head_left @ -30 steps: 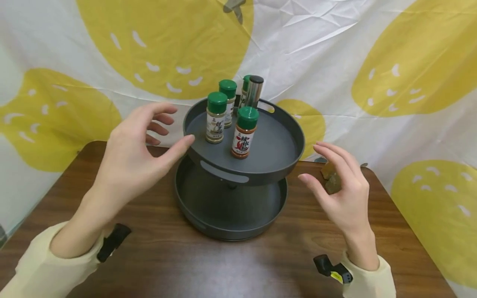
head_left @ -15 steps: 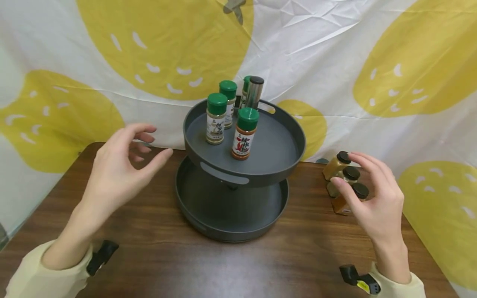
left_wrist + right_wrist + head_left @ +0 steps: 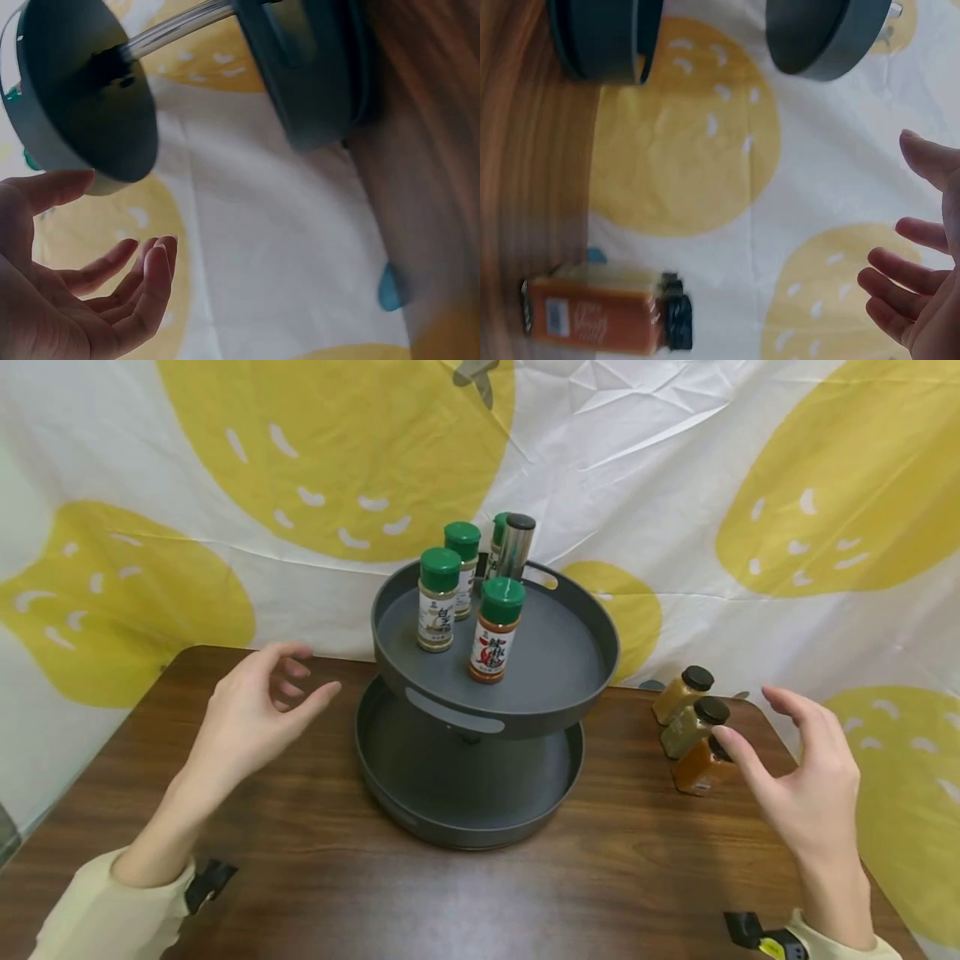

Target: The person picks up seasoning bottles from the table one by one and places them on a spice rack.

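My left hand (image 3: 251, 718) hovers left of a dark grey two-tier round tray stand, fingers loosely bent and nothing held. In the left wrist view, the thumb overlaps the rim of the upper tray (image 3: 124, 154). On that tier stand several green-capped spice bottles, among them a red chili one (image 3: 491, 647) and a pale one (image 3: 437, 620), plus a silver cylinder (image 3: 516, 550) with a black top. My right hand (image 3: 810, 785), bare of any object, is raised beside three black-lidded spice jars; its thumb overlaps the lid of the nearest, orange jar (image 3: 697, 768).
The lower tray (image 3: 465, 806) sits on a brown wooden table (image 3: 600, 877). Behind the orange jar are a greenish jar (image 3: 686, 732) and a yellowish one (image 3: 675, 700). A white cloth (image 3: 645, 510) with yellow fruit prints hangs at the back. A teal object (image 3: 390, 289) shows by the table's edge.
Both hands have drawn apart. The left moved left and down from the upper tray; the right moved right, uncovering the three jars. The bottles and stand stayed in place.
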`<action>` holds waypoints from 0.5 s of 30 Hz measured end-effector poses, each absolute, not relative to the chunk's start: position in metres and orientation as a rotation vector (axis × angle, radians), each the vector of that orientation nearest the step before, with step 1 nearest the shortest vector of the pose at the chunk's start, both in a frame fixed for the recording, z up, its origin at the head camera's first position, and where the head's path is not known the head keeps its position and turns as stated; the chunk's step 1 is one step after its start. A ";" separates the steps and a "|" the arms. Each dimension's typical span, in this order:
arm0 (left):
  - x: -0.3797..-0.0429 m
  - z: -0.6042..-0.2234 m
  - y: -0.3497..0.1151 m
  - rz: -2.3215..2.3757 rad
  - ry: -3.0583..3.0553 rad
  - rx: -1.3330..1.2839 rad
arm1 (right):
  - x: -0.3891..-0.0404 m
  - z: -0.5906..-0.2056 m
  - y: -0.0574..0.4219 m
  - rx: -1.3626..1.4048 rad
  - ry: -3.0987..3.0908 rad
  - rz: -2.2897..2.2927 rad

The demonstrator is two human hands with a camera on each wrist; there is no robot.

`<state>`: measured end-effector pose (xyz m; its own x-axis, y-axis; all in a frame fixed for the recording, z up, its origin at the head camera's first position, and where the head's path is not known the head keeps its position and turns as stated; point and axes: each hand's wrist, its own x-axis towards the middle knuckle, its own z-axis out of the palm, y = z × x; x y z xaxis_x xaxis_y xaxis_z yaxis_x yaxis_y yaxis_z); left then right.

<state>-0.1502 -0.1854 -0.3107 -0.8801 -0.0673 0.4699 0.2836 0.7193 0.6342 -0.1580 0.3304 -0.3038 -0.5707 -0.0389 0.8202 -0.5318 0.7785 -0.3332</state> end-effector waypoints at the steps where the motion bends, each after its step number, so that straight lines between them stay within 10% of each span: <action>1: -0.152 -0.314 -0.186 -1.012 -2.462 -0.170 | -0.157 -0.305 0.334 0.405 -2.109 0.706; 15: -0.170 -0.356 -0.184 -1.064 -2.645 -0.168 | -0.166 -0.325 0.369 0.073 -2.483 0.706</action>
<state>-0.1698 -0.1844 -0.3558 -0.9527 0.0014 0.3040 0.2116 0.7211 0.6597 -0.1662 0.3687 -0.3250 -0.8460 0.0949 0.5246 -0.1954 0.8603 -0.4708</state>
